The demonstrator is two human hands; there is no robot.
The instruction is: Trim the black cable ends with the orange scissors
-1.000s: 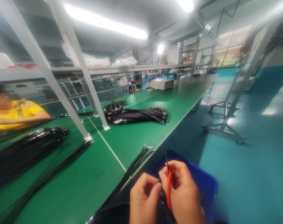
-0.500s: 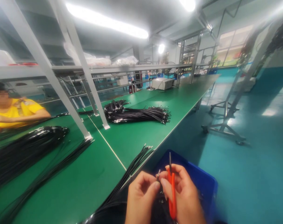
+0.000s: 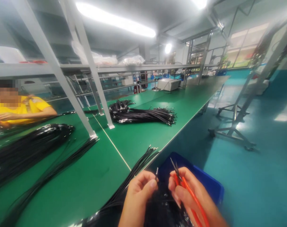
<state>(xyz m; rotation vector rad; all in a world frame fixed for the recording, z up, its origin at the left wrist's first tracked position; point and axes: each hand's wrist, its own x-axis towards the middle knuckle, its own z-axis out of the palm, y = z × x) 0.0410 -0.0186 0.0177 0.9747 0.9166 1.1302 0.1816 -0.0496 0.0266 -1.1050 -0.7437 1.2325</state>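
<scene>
Between thumb and fingers, my left hand (image 3: 141,190) pinches a black cable whose thin, pale end (image 3: 157,171) sticks up. Facing it, my right hand (image 3: 189,192) is closed around red-handled scissors (image 3: 192,195). Their dark, pointed blades stand slightly apart and aim up and left, not touching the cable. Under both hands is a blue bin (image 3: 205,176), with dark, shiny material beneath my wrists. A bunch of black cables (image 3: 138,164) lies along the table edge beside my left hand, their bare tips pointing away from me.
More black cable bundles lie on the green table (image 3: 105,170): one pile (image 3: 145,116) ahead, a large coil (image 3: 34,142) at left. White shelf posts (image 3: 74,101) rise from it. A co-worker in yellow (image 3: 34,107) sits at left. A wheeled metal frame (image 3: 233,126) stands at right.
My hands have moved apart. The scissors have tilted leftward and their blades have parted. More of the cable end shows in my left hand, and the view has shifted slightly left.
</scene>
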